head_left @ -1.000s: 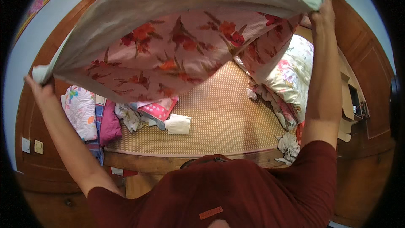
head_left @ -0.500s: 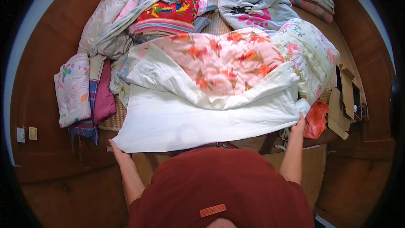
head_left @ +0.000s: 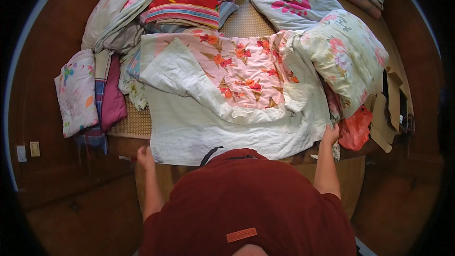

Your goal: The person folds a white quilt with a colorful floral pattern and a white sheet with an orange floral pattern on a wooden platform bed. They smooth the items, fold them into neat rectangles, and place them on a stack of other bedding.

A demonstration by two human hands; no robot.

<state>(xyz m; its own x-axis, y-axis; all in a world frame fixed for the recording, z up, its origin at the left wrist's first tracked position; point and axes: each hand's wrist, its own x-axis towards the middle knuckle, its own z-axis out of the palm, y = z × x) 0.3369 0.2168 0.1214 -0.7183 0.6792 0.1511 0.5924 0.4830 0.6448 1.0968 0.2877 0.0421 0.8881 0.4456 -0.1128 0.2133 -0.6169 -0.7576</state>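
Note:
A quilt [head_left: 189, 128] with a white underside and a pink side printed with red and orange flowers [head_left: 249, 68] lies spread in front of me. Its far part is folded over, so the flowers show in the middle, framed by crumpled white. At the near left edge, my left hand [head_left: 145, 157] is closed with curled fingers against the quilt's side. My right hand [head_left: 330, 135] grips the near right edge, its fingers closed on the white fabric. The near edge of the quilt hangs close to my body.
Folded bedding [head_left: 78, 95] sits at the left, and a heap with a red embroidered cushion [head_left: 187, 2] at the back left. A grey quilt [head_left: 294, 0] and a floral pillow-like bundle [head_left: 348, 57] lie at the right. Beside them are a red plastic bag [head_left: 356, 129] and an open cardboard box [head_left: 392, 99].
The quilt has settled lower and shifted, its right side now draping down in folds. My left hand has moved slightly right and up; the right hand has moved a little left.

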